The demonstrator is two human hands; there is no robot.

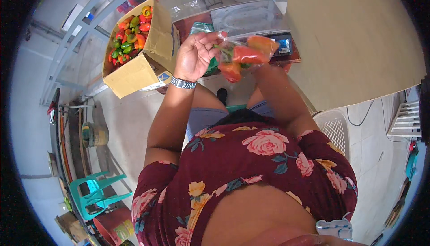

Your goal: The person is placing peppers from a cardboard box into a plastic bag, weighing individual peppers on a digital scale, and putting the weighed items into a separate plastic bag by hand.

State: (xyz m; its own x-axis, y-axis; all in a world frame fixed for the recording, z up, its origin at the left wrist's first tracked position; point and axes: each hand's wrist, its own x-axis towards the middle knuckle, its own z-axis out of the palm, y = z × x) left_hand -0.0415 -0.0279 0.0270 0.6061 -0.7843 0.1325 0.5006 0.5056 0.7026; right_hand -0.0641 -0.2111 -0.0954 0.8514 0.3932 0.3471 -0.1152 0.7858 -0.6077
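Observation:
A clear plastic bag [244, 58] with several red, orange and green bell peppers [250, 55] inside is held up over my lap. My left hand [197, 55], with a metal watch [183, 83] on its wrist, has its fingertips closed on the bag's upper left edge. From the right, my right forearm [280, 87] reaches to the underside of the bag. The bag and peppers cover my right hand, so its fingers do not show.
At the left stands an open cardboard box [154, 40] full of bell peppers [130, 35]. Behind the bag are a low table with a scale [282, 44] and green plastic [201, 27]. A large cardboard sheet [354, 35] fills the right. A teal chair [96, 194] and pail [94, 135] stand lower left.

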